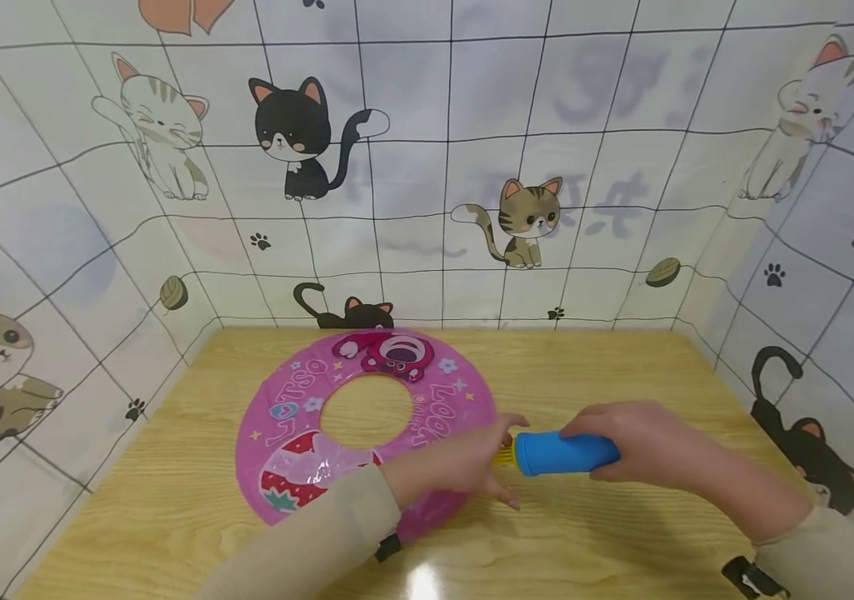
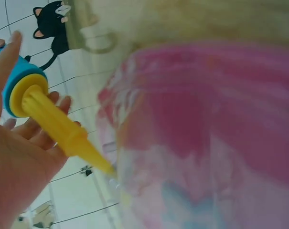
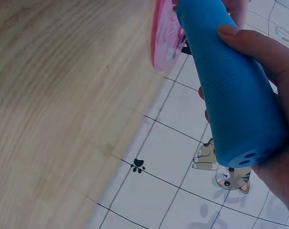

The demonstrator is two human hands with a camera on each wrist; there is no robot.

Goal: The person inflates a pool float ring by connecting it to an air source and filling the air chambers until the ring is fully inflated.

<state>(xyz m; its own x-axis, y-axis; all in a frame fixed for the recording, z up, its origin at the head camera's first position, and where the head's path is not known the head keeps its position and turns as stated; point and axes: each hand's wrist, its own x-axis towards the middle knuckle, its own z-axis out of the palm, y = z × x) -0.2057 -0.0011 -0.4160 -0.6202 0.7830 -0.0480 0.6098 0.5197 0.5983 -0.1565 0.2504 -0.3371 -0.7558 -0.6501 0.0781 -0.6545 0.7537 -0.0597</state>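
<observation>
A pink printed swim ring [image 1: 464, 392], rounded out with air, lies on the wooden table. To its right, my right hand [image 1: 644, 442] grips a blue hand pump [image 1: 554, 452] round its barrel, held almost level. In the left wrist view the pump's yellow nozzle [image 2: 58, 124] slants down, its tip against the ring's edge; the exact join is blurred. My left hand [image 1: 464, 462] reaches over the ring's right side. Its fingers [image 2: 41, 136] are spread beside and behind the nozzle without closing round it. The right wrist view shows small holes in the pump's end.
The wooden table [image 1: 584, 367] carries the ring. Walls covered in a cat-print grid sheet [image 1: 412, 183] close in the back and both sides. Dark straps [image 1: 752, 577] show at the sleeves.
</observation>
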